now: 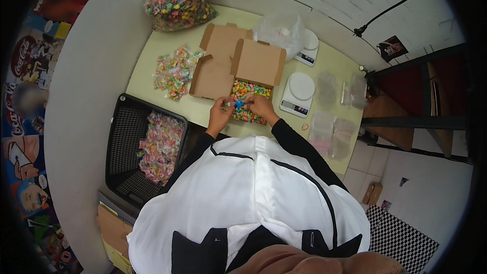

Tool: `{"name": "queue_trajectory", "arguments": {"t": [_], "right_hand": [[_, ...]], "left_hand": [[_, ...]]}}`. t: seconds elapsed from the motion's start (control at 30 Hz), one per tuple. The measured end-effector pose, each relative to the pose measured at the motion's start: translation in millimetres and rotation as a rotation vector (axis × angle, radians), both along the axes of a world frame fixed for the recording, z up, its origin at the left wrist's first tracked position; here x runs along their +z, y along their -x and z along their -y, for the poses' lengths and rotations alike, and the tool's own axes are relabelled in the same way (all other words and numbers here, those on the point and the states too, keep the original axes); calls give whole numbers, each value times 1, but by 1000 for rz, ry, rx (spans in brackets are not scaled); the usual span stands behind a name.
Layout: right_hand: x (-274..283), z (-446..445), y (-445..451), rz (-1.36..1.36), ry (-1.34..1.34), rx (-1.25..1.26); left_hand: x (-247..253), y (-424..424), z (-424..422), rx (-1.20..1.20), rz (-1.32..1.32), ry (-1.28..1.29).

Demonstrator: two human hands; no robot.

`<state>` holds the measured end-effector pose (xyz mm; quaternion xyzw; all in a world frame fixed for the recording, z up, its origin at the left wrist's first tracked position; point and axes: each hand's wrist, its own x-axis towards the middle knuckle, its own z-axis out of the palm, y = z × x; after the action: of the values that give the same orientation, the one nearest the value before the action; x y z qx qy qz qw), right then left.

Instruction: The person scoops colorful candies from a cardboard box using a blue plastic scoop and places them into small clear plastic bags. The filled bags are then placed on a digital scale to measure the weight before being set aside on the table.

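My left hand (220, 114) holds a small clear plastic bag (228, 103) with some candy in it, over the left edge of an open cardboard box (258, 62). Inside the box lie many small multicoloured candies (251, 88). Over the box, my right hand (260, 107) has its fingers on a small blue object (239, 104) beside the bag's opening; whether it is a scoop cannot be told. Left of that box stands another open cardboard box (211, 76) with its lid up. A pile of filled small candy bags (175, 70) lies farther left on the table.
A black plastic crate (125, 140) holds many wrapped candy packets (161, 146). Two white digital scales (298, 97) and flat clear bags (321, 131) lie at right. A large bag of colourful candy (180, 5) and a translucent plastic bag (281, 32) stand at the back of the table (146, 82).
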<state>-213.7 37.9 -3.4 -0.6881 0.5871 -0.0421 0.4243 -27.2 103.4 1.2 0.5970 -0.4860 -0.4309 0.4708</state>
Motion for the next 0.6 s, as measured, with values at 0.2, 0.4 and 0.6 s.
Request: {"name": "queue_trajectory", "arguments": {"t": [0.2, 0.4, 0.6], "right_hand": [[5, -11, 1, 45, 42, -47], [15, -13, 2, 89, -13, -94], [28, -14, 13, 225, 69, -168]], "left_hand": [[6, -3, -3, -21, -10, 36], [-23, -6, -3, 15, -230, 8], [-8, -9, -4, -21, 110, 44]]}}
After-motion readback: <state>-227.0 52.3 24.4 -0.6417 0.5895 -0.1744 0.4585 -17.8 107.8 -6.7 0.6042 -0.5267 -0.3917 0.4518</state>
